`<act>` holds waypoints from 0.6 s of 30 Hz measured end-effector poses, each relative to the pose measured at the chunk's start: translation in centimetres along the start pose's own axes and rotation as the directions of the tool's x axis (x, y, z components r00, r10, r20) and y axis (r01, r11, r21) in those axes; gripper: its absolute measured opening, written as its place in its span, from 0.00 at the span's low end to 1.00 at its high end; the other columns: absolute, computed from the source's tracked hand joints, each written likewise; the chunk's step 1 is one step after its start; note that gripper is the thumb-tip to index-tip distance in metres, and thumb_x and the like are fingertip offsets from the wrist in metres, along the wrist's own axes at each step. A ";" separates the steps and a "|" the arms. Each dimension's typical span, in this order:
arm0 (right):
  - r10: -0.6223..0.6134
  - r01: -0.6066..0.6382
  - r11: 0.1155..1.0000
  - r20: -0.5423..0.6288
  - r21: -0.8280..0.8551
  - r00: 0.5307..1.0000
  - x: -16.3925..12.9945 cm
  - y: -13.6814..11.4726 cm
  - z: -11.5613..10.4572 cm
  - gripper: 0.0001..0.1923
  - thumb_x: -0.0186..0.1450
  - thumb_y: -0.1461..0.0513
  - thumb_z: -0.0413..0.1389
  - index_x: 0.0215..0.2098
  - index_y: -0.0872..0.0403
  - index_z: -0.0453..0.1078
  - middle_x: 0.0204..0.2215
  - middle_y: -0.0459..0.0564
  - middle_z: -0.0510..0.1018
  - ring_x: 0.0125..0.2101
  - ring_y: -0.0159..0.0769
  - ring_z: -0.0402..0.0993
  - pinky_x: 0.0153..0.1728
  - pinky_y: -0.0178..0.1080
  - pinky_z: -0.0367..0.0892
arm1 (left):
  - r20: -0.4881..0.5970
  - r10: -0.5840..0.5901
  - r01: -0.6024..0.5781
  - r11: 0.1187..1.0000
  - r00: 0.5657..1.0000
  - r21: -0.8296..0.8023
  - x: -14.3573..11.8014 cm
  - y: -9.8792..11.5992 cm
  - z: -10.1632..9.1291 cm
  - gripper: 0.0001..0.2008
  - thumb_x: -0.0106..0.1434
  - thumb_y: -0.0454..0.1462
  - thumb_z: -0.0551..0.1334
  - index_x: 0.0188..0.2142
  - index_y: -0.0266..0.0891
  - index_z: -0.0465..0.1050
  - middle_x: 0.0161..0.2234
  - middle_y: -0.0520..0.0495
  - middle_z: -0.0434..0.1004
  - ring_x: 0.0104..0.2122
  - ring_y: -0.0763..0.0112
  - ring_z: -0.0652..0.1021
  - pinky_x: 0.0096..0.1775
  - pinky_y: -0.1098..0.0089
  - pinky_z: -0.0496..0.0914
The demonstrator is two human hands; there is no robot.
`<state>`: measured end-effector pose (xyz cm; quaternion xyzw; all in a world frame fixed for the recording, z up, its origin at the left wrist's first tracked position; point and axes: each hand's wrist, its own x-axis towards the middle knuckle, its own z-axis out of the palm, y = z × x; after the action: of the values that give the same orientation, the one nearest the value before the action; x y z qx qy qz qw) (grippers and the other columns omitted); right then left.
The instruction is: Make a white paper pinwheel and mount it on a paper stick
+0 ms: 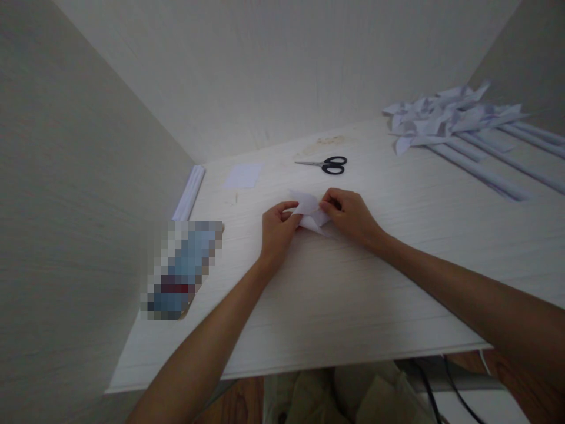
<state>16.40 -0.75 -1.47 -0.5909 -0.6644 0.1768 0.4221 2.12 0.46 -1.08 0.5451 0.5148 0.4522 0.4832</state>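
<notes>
Just above the middle of the white desk, both hands are on a folded white paper pinwheel (308, 204). My left hand (278, 229) pinches its left side between thumb and fingers. My right hand (348, 213) is closed at the right edge, thumb and forefinger pressed together on the paper. Part of the pinwheel is hidden behind the fingers. Beyond the hands lie scissors (329, 165) with black handles, blades pointing left. A flat square of white paper (243, 175) rests to their left.
Several finished paper pinwheels (441, 118) with rolled paper sticks (481, 171) are piled at the back right. Rolled white paper (189, 191) lies along the left wall. A blurred-out phone-like object (185, 271) is at the left. Panels (282, 70) enclose the desk (335, 306) at the back and sides.
</notes>
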 end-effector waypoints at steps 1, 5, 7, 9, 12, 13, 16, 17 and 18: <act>0.003 -0.003 1.000 0.001 0.002 1.000 0.0 0.0 0.0 0.07 0.54 0.67 0.49 0.19 0.56 0.61 0.16 0.43 0.64 0.19 0.27 0.58 0.22 0.32 0.52 | 0.001 -0.005 0.005 1.000 1.000 -0.016 0.0 0.0 0.0 0.12 0.45 0.30 0.59 0.32 0.34 0.71 0.18 0.53 0.72 0.17 0.79 0.70 0.22 0.77 0.64; -0.002 0.002 1.000 0.005 0.005 1.000 0.0 -0.1 -0.1 0.07 0.54 0.66 0.49 0.19 0.56 0.61 0.16 0.43 0.64 0.19 0.27 0.57 0.22 0.32 0.52 | 0.009 -0.011 0.011 0.999 1.000 -0.039 0.1 0.0 0.0 0.12 0.45 0.31 0.60 0.33 0.34 0.71 0.19 0.52 0.72 0.19 0.77 0.71 0.23 0.75 0.66; -0.003 0.003 1.000 0.004 0.010 1.000 0.0 -0.1 -0.1 0.07 0.54 0.66 0.49 0.18 0.56 0.61 0.16 0.43 0.64 0.19 0.28 0.57 0.22 0.32 0.52 | 0.013 -0.013 0.013 1.000 1.000 -0.017 0.0 0.1 0.0 0.12 0.45 0.31 0.60 0.33 0.33 0.70 0.19 0.51 0.73 0.19 0.76 0.71 0.24 0.74 0.67; -0.001 0.001 1.000 0.001 0.015 1.000 0.0 0.0 -0.1 0.07 0.54 0.66 0.48 0.18 0.56 0.61 0.16 0.43 0.64 0.19 0.27 0.57 0.22 0.32 0.52 | 0.012 -0.012 0.012 1.000 1.000 0.006 -0.1 0.2 0.0 0.13 0.45 0.31 0.60 0.34 0.33 0.70 0.19 0.51 0.73 0.19 0.76 0.72 0.24 0.74 0.67; -0.003 0.004 1.000 -0.005 0.024 1.000 0.0 0.0 0.0 0.07 0.54 0.66 0.48 0.18 0.56 0.61 0.16 0.43 0.64 0.19 0.27 0.56 0.22 0.32 0.52 | 0.013 -0.016 0.015 1.000 1.000 0.018 -0.1 0.3 0.0 0.13 0.45 0.31 0.60 0.34 0.33 0.70 0.19 0.51 0.73 0.19 0.76 0.72 0.23 0.75 0.66; -0.003 0.003 1.000 -0.005 0.027 1.000 0.0 0.0 0.0 0.07 0.54 0.66 0.48 0.18 0.56 0.61 0.16 0.43 0.64 0.19 0.27 0.56 0.22 0.32 0.52 | 0.017 -0.020 0.020 1.000 1.000 0.015 -0.1 0.3 -0.1 0.13 0.45 0.31 0.60 0.34 0.33 0.70 0.20 0.51 0.73 0.19 0.76 0.72 0.23 0.75 0.66; 0.002 -0.002 1.000 0.003 0.027 1.000 0.0 -0.1 -0.1 0.07 0.54 0.66 0.48 0.18 0.56 0.60 0.15 0.43 0.63 0.19 0.27 0.57 0.22 0.32 0.52 | 0.036 -0.043 0.043 0.999 0.998 0.000 0.0 0.2 -0.1 0.13 0.44 0.31 0.61 0.33 0.34 0.70 0.20 0.50 0.74 0.19 0.77 0.72 0.23 0.76 0.65; 0.002 -0.002 1.000 0.006 0.023 1.000 0.0 -0.1 -0.1 0.07 0.54 0.66 0.48 0.18 0.56 0.60 0.16 0.43 0.63 0.19 0.27 0.57 0.22 0.32 0.52 | 0.041 -0.049 0.050 0.999 0.998 -0.005 0.0 0.2 -0.2 0.13 0.44 0.30 0.61 0.33 0.33 0.70 0.20 0.50 0.74 0.19 0.77 0.72 0.23 0.76 0.65; 0.000 -0.001 1.000 0.006 0.018 1.000 0.0 -0.1 -0.1 0.07 0.54 0.66 0.48 0.18 0.56 0.61 0.16 0.43 0.63 0.19 0.27 0.57 0.22 0.32 0.52 | 0.045 -0.055 0.056 0.998 0.997 -0.007 0.1 0.2 -0.2 0.14 0.44 0.30 0.61 0.33 0.33 0.70 0.20 0.50 0.74 0.19 0.77 0.72 0.23 0.77 0.65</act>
<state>16.40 -0.81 -1.37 -0.5867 -0.6638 0.1848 0.4255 1.96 0.53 -0.82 0.5386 0.5168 0.4283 0.5093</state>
